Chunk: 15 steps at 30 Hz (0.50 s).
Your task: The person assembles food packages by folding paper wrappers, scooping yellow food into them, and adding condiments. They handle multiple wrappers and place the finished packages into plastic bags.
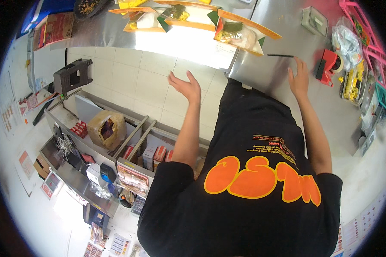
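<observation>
My left hand [186, 88] is held in the air over the tiled floor, its fingers spread and nothing in it. Above the steel table, my right hand [300, 80] has its fingers apart. A thin black pen-like stick [280, 55] lies by its fingertips; I cannot tell whether they touch. Beyond the hands, along the table, stand several wedge-shaped orange-edged food packs. The nearest pack [238, 35] shows a green topping and pale filling. A white sheet [216, 55] lies below it at the table's front edge.
At right are a red tape dispenser [329, 66], a clear tub of yellow food [354, 83], a lidded container [314, 20] and pink baskets [375, 55]. At left, a dark grey stool [73, 76] stands near open drawers holding a wrapped brown bag [106, 129].
</observation>
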Tool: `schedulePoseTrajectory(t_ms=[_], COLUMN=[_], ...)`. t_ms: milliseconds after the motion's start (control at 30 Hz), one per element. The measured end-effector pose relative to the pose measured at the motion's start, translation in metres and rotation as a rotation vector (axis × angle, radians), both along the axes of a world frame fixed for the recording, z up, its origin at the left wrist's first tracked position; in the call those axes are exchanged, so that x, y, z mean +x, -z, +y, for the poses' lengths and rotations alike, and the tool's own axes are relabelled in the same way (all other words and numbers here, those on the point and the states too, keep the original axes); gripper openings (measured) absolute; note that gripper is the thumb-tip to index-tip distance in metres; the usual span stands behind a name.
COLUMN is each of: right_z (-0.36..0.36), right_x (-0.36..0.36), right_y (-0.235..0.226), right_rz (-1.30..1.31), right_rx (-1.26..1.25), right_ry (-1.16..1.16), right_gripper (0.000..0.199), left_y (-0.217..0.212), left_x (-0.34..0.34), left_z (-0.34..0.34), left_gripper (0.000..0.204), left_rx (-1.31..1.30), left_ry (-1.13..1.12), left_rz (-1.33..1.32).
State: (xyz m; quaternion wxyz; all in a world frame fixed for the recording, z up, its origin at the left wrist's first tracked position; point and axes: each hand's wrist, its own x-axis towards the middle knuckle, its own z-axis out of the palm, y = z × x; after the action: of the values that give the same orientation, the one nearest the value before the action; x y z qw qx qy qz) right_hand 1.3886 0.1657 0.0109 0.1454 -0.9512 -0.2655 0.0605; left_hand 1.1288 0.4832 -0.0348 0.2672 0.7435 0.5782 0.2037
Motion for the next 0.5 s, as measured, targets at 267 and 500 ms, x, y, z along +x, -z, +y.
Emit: schedulePoseTrajectory(t_ms=[267, 500], right_z=[0.02, 0.012], right_x=[0.026, 0.027], right_y=[0.007, 0.002], right_rz=[-0.311, -0.297], right_rx=[-0.407, -0.466], right_ry=[-0.263, -0.261], right_gripper=[0.049, 0.032], left_y=[0.15, 0.104], left_x=[-0.136, -0.098], left_z=[-0.049, -0.019], left_gripper=[0.041, 0.041], left_rx=[-1.179, -0.974], left_ry=[-0.135, 0.25], left_rz=[0.37, 0.118])
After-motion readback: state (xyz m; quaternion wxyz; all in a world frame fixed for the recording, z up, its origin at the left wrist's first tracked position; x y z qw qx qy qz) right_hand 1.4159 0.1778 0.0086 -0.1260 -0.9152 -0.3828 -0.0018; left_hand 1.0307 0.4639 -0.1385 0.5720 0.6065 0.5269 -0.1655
